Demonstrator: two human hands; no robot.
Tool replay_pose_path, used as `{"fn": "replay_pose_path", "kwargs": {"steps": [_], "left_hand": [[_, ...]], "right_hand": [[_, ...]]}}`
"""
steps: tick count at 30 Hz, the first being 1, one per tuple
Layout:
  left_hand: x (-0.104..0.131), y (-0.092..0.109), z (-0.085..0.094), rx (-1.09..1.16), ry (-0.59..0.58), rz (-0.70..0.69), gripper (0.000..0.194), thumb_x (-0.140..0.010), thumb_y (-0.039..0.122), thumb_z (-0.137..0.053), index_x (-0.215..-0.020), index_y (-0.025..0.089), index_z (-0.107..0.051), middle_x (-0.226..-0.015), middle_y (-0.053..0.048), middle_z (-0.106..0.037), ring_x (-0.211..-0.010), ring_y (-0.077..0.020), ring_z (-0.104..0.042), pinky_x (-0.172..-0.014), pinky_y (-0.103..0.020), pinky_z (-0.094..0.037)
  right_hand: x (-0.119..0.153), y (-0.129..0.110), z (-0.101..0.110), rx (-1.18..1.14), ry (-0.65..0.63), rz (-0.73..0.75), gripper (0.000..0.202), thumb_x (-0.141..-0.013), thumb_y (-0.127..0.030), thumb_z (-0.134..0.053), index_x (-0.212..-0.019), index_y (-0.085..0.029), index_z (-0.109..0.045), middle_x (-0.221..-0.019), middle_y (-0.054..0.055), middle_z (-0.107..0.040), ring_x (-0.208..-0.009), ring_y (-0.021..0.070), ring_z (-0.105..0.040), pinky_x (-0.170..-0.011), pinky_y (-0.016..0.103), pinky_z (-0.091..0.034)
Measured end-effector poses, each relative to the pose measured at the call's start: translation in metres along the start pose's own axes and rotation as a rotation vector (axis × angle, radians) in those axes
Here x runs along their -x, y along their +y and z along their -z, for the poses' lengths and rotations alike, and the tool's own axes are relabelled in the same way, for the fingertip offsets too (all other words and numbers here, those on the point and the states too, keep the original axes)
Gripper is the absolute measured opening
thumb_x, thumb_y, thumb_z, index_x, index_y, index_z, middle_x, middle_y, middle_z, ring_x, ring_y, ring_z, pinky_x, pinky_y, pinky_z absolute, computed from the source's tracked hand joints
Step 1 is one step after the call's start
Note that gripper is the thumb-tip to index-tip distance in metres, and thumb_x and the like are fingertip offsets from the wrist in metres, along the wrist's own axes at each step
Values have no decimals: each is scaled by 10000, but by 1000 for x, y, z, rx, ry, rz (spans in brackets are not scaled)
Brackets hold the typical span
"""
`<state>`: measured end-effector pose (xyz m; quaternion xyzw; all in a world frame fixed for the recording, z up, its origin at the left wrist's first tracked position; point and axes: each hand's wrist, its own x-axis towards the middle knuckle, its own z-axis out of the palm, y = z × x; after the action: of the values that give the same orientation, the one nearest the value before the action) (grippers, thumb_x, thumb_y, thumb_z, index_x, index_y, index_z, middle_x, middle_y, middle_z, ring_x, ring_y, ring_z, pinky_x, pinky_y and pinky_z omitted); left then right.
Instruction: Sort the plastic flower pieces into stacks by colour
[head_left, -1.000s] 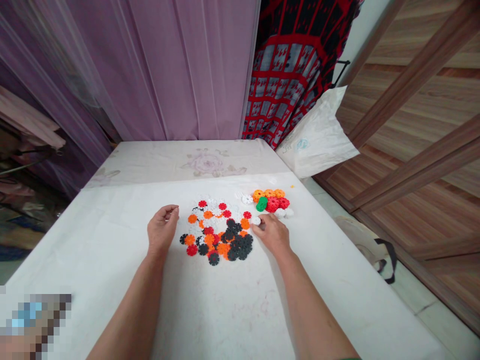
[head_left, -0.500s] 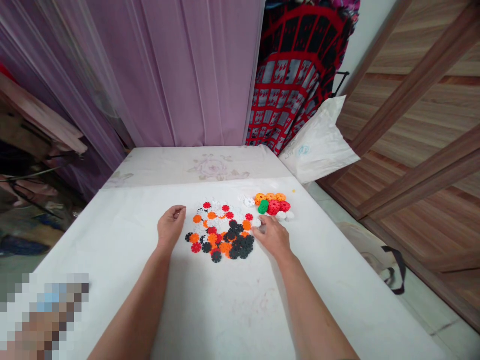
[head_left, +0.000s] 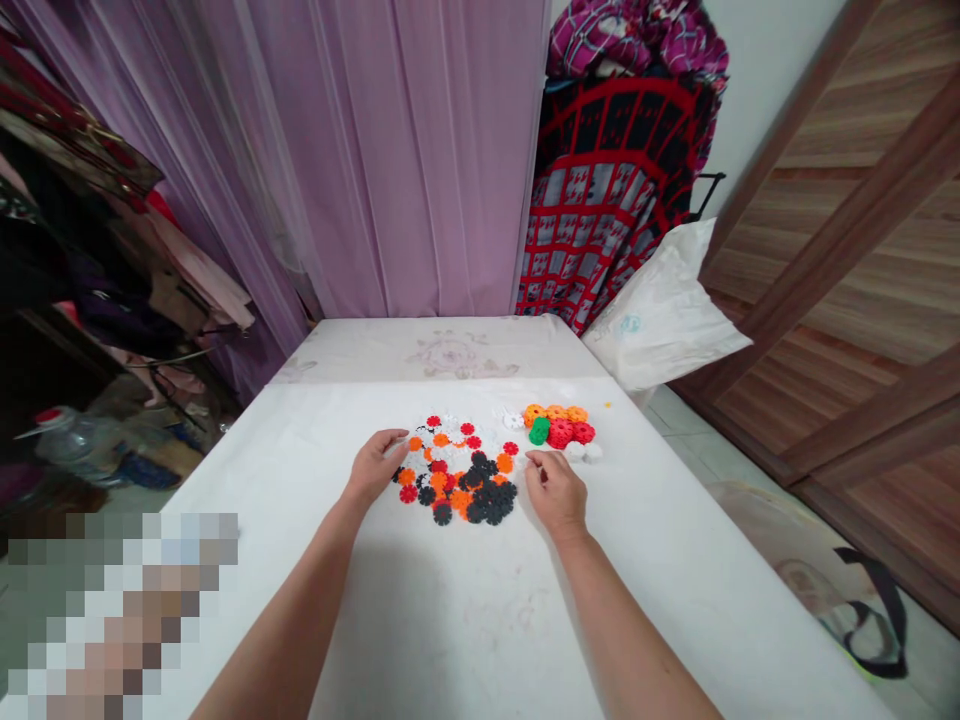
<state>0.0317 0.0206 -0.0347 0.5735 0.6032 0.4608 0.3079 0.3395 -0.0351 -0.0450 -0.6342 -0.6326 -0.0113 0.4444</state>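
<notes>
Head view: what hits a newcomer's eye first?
Probably the loose black, orange, red and white discs, spread on the pale table between left hand and right hand. Next, the orange, red and green stacks beyond the right hand. Then the red and black cloth, right of the purple curtain.

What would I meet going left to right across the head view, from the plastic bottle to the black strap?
Plastic bottle → left hand → spread of loose discs → right hand → white bag → black strap.
</notes>
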Motion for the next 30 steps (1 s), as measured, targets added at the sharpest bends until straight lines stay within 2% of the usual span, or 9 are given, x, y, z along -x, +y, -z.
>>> {"fn": "replay_pose_path", "kwargs": {"steps": [2, 4, 6, 10, 14, 19, 27, 30], "left_hand": [[7, -2, -2, 33, 64, 1, 431, -697, 476, -648, -1005, 183, -720, -953, -65, -731, -851, -190, -657, -813, -320, -524], [13, -3, -4, 56, 154, 26, 422, -726, 462, -624, -1025, 180, -716, -951, -67, -731, -851, -187, -660, -836, -329, -522], [19, -5, -6, 79, 220, 37, 407, -746, 449, -601, -1031, 179, -710, -956, -68, -733, -858, -187, -664, -852, -333, -520], [26, -6, -7, 75, 252, 33, 371, -772, 423, -561, -1018, 186, -704, -899, -51, -735, -800, -178, -661, -801, -323, -530], [25, -6, -8, 29, 247, 38, 322, -782, 377, -537, -984, 196, -712, -859, -37, -732, -768, -173, -656, -781, -319, -527], [20, -6, -11, 6, 244, 48, 281, -794, 322, -525, -967, 208, -715, -891, -33, -739, -794, -169, -663, -800, -311, -518], [24, -3, -11, -37, 224, 54, 268, -798, 309, -529, -963, 217, -718, -840, -24, -734, -736, -164, -647, -758, -306, -516], [25, -3, -11, -27, 228, 51, 278, -789, 329, -532, -962, 211, -715, -846, -30, -738, -736, -168, -649, -760, -313, -518]], "right_hand": [[2, -12, -4, -14, -11, 144, 245, -889, -227, -468, -906, -217, -712, -874, 43, -697, -780, 158, -613, -758, 263, -460], [3, -29, -12, -33, -76, 293, 243, -910, -218, -474, -929, -220, -717, -912, 53, -698, -870, 174, -610, -825, 279, -455], [1, -49, -23, -20, -147, 346, 221, -906, -216, -504, -940, -228, -723, -910, 47, -690, -870, 179, -595, -817, 286, -447], [-12, -89, -44, 96, -324, 275, 180, -882, -301, -581, -958, -243, -733, -954, 53, -678, -913, 200, -567, -834, 306, -422], [-27, -115, -52, 243, -499, 180, 248, -869, -403, -589, -961, -226, -737, -988, 84, -672, -983, 236, -553, -837, 330, -409], [-33, -123, -53, 305, -607, 132, 241, -861, -382, -579, -955, -224, -734, -1005, 87, -678, -994, 234, -569, -832, 322, -406], [-37, -122, -64, 298, -634, 40, 187, -805, -325, -620, -908, -211, -726, -981, 88, -696, -956, 224, -615, -808, 308, -428], [-39, -119, -69, 254, -604, 63, 127, -767, -306, -662, -843, -219, -716, -933, 85, -709, -885, 227, -633, -757, 316, -442]]}}
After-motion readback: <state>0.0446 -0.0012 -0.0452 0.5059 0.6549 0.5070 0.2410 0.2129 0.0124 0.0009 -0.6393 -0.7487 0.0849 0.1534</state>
